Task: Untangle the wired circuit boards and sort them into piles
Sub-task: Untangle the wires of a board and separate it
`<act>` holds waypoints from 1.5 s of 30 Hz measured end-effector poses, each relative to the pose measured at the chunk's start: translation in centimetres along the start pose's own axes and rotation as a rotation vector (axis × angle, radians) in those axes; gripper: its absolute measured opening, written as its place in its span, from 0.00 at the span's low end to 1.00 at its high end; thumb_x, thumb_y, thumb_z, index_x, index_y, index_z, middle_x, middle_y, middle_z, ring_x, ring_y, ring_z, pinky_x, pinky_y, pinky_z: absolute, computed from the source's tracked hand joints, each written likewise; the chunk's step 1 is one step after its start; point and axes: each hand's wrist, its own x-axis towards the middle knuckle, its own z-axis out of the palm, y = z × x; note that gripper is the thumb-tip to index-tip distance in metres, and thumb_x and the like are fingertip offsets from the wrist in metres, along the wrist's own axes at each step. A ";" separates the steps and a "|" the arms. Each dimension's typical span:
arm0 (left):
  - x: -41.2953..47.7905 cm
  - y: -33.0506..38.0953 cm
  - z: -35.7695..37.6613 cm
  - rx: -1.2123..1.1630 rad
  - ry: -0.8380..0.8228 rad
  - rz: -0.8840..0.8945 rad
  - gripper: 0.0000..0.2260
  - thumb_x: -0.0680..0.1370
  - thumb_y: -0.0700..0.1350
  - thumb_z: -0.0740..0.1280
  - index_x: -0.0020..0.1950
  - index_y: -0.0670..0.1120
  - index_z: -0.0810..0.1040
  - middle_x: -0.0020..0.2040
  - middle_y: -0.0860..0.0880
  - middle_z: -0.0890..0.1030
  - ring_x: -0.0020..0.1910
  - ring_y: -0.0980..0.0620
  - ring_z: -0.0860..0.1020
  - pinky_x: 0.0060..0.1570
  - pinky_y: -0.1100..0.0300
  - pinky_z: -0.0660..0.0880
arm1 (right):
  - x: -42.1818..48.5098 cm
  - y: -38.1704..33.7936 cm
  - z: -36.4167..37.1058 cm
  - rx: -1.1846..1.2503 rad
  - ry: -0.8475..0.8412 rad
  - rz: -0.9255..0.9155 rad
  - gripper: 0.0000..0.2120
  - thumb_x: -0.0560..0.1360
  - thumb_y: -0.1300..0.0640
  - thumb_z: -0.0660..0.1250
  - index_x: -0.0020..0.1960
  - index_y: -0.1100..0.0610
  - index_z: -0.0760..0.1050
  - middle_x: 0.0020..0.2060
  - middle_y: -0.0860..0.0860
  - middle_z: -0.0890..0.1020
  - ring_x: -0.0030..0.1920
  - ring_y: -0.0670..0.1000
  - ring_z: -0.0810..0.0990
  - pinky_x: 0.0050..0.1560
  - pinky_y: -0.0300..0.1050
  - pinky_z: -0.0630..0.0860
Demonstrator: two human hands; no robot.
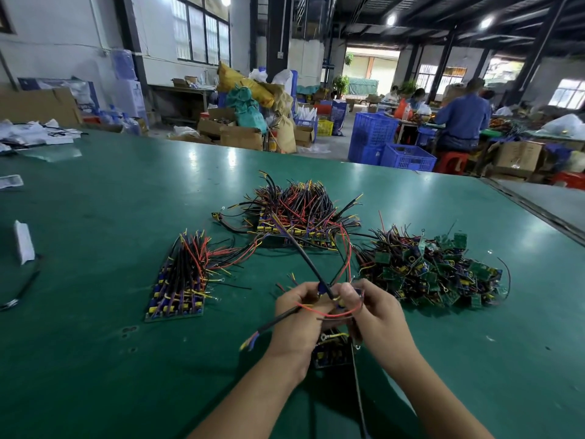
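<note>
Currently both hands are meeting above the green counter, close to the middle of its near edge. The left hand is curling its fingers round a black sheathed cable, whose stripped end is fanning blue, yellow and red cores out toward the left. The right hand is pinching a cluster of thin wires between thumb and forefinger, and a red wire is looping across the gap between the two hands. A wired circuit board is hanging just under the hands, partly hidden by them, with a ring terminal showing near its top. A thick black cable is stretching from between the hands away to the middle pile.

Three piles are lying farther in. A tidy pile of boards stacked in rows, wires mostly pointing toward the far edge, is sitting toward the left. The middle pile is sitting farthest from the near edge, boards at the bottom and black, red and purple wires bristling up. A tangled heap of green boards is sprawling toward the right edge, near the right hand.

A folded white paper is standing near the left edge. Beyond the far edge, blue crates and cardboard boxes are crowding the floor, and a person in a blue shirt is sitting with their back turned
</note>
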 end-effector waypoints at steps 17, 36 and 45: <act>0.0 0.4 -0.2 -0.042 -0.117 -0.099 0.07 0.76 0.34 0.68 0.52 0.41 0.82 0.41 0.49 0.84 0.38 0.56 0.80 0.36 0.67 0.76 | 0.0 0.2 -0.4 0.026 0.002 0.068 0.28 0.74 0.34 0.58 0.25 0.53 0.64 0.21 0.46 0.63 0.25 0.47 0.60 0.29 0.42 0.57; -0.3 0.7 -0.1 -0.075 -0.072 0.000 0.12 0.68 0.49 0.72 0.47 0.44 0.84 0.45 0.39 0.83 0.43 0.43 0.78 0.43 0.53 0.77 | -0.2 -0.4 0.3 0.195 -0.084 0.076 0.20 0.76 0.40 0.62 0.36 0.54 0.77 0.28 0.50 0.75 0.30 0.48 0.73 0.33 0.44 0.70; -0.3 0.2 0.2 0.042 -0.019 0.148 0.05 0.68 0.44 0.74 0.42 0.45 0.84 0.39 0.46 0.84 0.40 0.50 0.82 0.43 0.55 0.81 | -0.2 -0.9 -0.6 0.335 -0.092 0.107 0.08 0.72 0.62 0.69 0.47 0.66 0.76 0.30 0.55 0.77 0.29 0.54 0.74 0.28 0.44 0.72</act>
